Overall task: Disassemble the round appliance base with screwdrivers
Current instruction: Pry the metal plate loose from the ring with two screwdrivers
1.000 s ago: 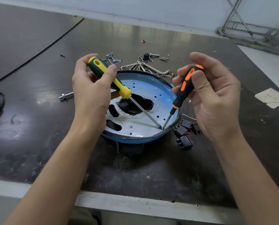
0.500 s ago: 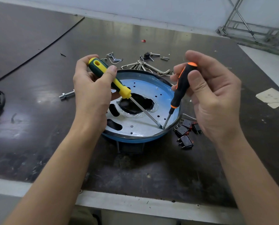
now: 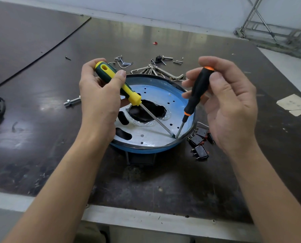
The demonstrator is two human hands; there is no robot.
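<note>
two screwdrivers [image 3: 192,100] at base [image 3: 156,139] rim

Light: I read bright, diffuse | glare: pale patches on dark table [image 3: 41,109] | shadows: soft, faint | focus: sharp throughout | edges: slight wide-angle bowing

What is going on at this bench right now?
A person is taking apart a round appliance base on a dark table. The left hand grips a yellow-and-green screwdriver, the right hand a black-and-orange screwdriver. Both tips meet at one spot near the base's front right rim. Loose hex keys, screws and small black switches lie beside and behind it.
</note>
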